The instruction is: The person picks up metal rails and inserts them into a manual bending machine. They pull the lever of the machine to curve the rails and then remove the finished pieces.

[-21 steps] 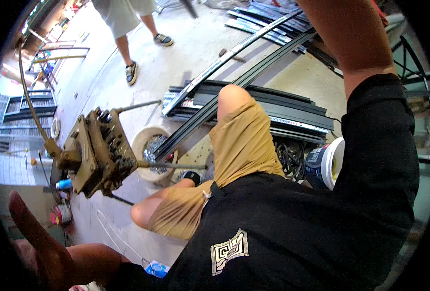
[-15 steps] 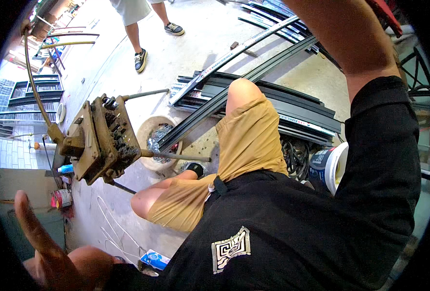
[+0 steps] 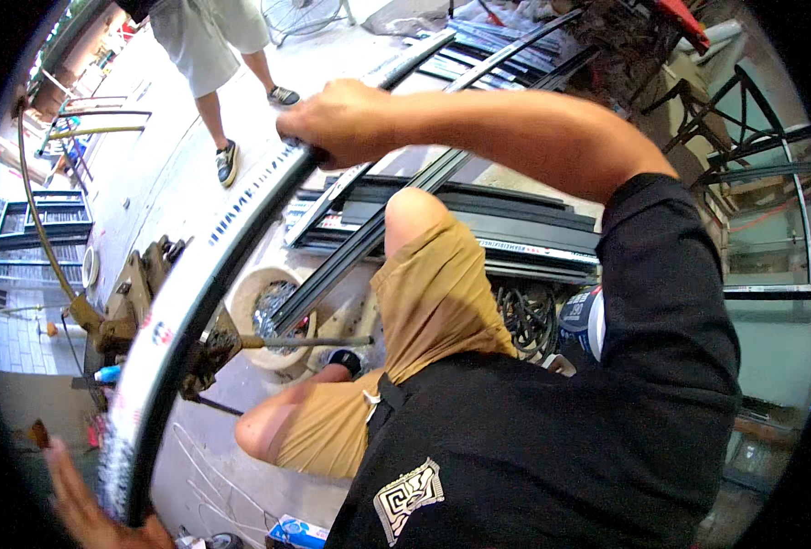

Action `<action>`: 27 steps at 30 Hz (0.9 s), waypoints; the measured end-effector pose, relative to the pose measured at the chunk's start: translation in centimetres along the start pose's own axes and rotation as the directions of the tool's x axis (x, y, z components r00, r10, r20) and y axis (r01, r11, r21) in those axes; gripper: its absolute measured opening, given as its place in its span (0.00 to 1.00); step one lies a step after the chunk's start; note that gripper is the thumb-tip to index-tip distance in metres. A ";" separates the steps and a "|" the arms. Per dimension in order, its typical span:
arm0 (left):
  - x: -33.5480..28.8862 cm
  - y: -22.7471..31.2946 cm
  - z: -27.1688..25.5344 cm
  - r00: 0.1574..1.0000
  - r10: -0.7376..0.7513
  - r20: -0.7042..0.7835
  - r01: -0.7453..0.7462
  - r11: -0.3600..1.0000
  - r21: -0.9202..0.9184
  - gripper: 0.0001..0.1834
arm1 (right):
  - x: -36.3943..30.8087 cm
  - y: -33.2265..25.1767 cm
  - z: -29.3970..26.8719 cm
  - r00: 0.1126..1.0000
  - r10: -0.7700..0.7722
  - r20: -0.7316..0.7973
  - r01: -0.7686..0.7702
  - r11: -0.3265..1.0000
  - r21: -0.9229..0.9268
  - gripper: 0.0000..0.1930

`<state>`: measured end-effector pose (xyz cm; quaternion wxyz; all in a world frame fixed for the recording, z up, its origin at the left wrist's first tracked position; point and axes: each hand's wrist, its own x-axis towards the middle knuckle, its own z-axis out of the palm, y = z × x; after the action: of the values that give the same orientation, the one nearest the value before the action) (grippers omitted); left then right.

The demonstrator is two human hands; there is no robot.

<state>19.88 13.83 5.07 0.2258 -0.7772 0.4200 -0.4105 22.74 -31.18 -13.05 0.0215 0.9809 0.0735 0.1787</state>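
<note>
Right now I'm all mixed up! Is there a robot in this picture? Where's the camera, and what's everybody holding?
No robot here, just a person using two bare hands. The camera sits on that person's head, looking down, so you see their own tan cloth shorts. Its very wide lens makes straight things look bent.

The right hand has its fingers wrapped around a long, narrow bar with a white face and black side. The left hand is at the bar's lower end; I can't tell how firmly it holds.

Behind the bar is a dirty brown metal machine with rods. On the grey floor are a round pale tub of shiny bits and a pile of long dark strips. Another person in pale shorts stands nearby.
</note>
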 end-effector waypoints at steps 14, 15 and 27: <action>-4.5 8.2 17.7 0.442 0.331 0.834 0.656 0.515 -0.552 0.30 | -13.1 -3.9 10.2 0.665 0.542 -0.514 -0.379 0.838 0.393 0.31; -3.7 9.0 17.9 0.442 0.406 0.800 0.681 0.428 -0.594 0.34 | -14.4 -6.6 9.8 0.606 0.615 -0.505 -0.431 0.787 0.441 0.27; 5.2 22.3 21.0 0.754 0.403 0.518 0.541 0.067 -0.839 0.52 | -9.8 -18.6 12.4 0.720 0.483 0.499 -0.228 -0.514 0.827 0.28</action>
<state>28.44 -2.53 -19.95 -0.2604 -0.8182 0.4299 0.2793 15.53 -14.46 -29.37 -0.8354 0.5062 -0.1799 0.1158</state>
